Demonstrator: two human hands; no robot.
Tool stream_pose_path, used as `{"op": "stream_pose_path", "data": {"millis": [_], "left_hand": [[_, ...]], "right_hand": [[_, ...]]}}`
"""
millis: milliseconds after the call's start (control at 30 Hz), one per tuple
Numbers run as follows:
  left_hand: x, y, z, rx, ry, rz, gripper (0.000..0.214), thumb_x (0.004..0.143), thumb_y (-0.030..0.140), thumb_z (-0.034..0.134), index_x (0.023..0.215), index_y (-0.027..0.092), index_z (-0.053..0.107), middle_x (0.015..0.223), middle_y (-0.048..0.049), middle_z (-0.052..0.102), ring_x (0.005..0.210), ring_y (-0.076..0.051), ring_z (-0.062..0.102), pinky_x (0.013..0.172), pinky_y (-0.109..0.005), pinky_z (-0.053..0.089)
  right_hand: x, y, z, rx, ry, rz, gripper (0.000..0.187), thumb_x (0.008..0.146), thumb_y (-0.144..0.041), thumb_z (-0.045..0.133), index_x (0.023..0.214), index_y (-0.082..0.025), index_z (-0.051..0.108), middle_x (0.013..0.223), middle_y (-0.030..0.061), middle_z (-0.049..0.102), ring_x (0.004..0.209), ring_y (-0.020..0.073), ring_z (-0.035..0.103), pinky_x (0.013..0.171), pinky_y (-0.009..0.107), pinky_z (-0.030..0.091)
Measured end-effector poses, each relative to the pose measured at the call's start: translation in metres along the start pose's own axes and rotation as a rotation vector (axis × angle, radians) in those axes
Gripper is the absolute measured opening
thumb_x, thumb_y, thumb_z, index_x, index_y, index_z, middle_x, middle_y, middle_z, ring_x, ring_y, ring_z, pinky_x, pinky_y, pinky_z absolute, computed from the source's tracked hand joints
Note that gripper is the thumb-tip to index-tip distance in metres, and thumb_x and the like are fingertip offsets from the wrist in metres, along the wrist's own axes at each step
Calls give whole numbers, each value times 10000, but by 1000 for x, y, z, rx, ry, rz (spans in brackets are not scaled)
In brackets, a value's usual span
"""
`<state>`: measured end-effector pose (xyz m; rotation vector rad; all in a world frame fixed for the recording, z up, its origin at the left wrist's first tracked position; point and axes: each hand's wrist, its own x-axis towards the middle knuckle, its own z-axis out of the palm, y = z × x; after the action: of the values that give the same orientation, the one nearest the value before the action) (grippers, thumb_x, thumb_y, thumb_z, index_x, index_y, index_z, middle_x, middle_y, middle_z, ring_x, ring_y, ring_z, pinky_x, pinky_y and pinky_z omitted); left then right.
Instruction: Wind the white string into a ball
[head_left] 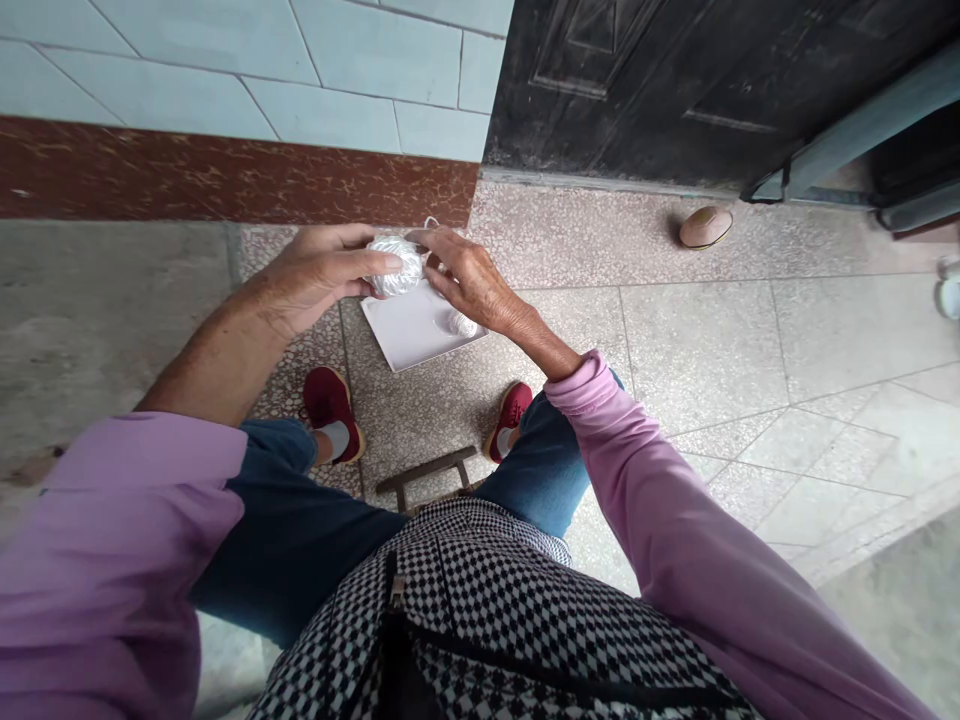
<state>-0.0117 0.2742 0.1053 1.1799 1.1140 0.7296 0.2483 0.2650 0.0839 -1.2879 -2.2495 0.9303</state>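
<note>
A ball of shiny white yarn (399, 266) is held up in front of me, above a shallow white tray. My left hand (319, 268) grips it from the left, thumb across its near face and fingers behind. On the ball's right side is my right hand (466, 275), fingers curled and pinched around the yarn's strand. A small loop of that strand sticks up above the right fingertips. The white tray (412, 335) lies on the floor below. In its right corner sits a smaller white ball of yarn (463, 324), partly covered by my right hand.
A low wooden stool frame (427, 470) stands between my feet, which wear red shoes (330, 410). Ahead are a tiled wall (360, 60) with a brown base band and a dark door (637, 90). A tan rounded object (706, 228) lies on the speckled floor near the door.
</note>
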Motion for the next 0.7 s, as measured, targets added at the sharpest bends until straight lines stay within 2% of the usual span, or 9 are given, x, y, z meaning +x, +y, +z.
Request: {"op": "stream_pose_path", "data": {"millis": [67,133,200,267,333,400,467,533,700], "left_hand": [[3,-2,-2,-67,-20,25,533,750,383,1091,1206,164,925,1256,-171,920,1133,-322,863,1040,-486,793],[4,-5,-3,-108,-42,62,520,761,398,1102,1194,176,919,1247,-178,922,1146,-340,880,1040,-509,807],[4,-5,-1,-127,-64,92,520,764,406,1099,1199,183,922,1227,-180,923,1146,-359,893,1029,-532,819],[3,-4,2,-143,-79,107,523,751,397,1088,1203,195,920,1226,-177,921,1166,-373,897,1028,-547,824],[3,-3,5,-152,-82,124,528,730,375,1074,1204,218,902,1250,-166,915,1207,-378,893,1046,-551,821],[5,-4,6,-161,-71,150,551,699,364,1066,1197,245,862,1268,-147,900,1233,-376,881,1049,-546,812],[9,-8,5,-174,-32,180,585,672,374,1062,1188,255,814,1270,-133,880,1227,-371,867,1020,-531,801],[14,-13,3,-156,44,209,600,672,398,1056,1182,253,773,1251,-122,855,1200,-358,850,1015,-518,784],[22,-20,-3,113,275,359,644,644,345,1029,1223,224,774,1212,-109,821,1171,-361,834,1197,-622,730]], "right_hand": [[-1,-4,-6,-49,20,43,532,1353,-461,548,1609,-162,907,1680,202,835,1592,347,762,1443,470,573],[0,-7,-9,-86,39,84,569,1373,-559,493,1461,-244,958,1612,191,843,1574,372,764,1425,472,599],[2,-7,-11,-126,80,104,600,1355,-683,485,1331,-328,969,1604,184,829,1586,402,745,1426,501,617],[6,-7,-10,-167,119,109,612,1323,-764,504,1265,-352,951,1623,192,827,1625,402,700,1438,507,597],[9,-8,-8,-177,115,100,580,1338,-677,476,1299,-319,931,1656,205,832,1645,382,684,1442,507,568],[9,-12,-3,-151,26,109,505,1366,-484,452,1401,-264,905,1657,214,849,1603,370,742,1407,502,581],[5,-19,3,-128,-82,131,476,1394,-334,423,1508,-188,861,1589,231,878,1497,374,827,1343,488,612],[1,-27,9,-125,-153,148,429,1431,-304,444,1546,-143,825,1474,226,907,1390,364,874,1287,458,627],[-11,-39,7,-45,-165,53,321,1464,-320,522,1378,-234,818,1345,132,908,1324,335,886,1278,422,638]]}}
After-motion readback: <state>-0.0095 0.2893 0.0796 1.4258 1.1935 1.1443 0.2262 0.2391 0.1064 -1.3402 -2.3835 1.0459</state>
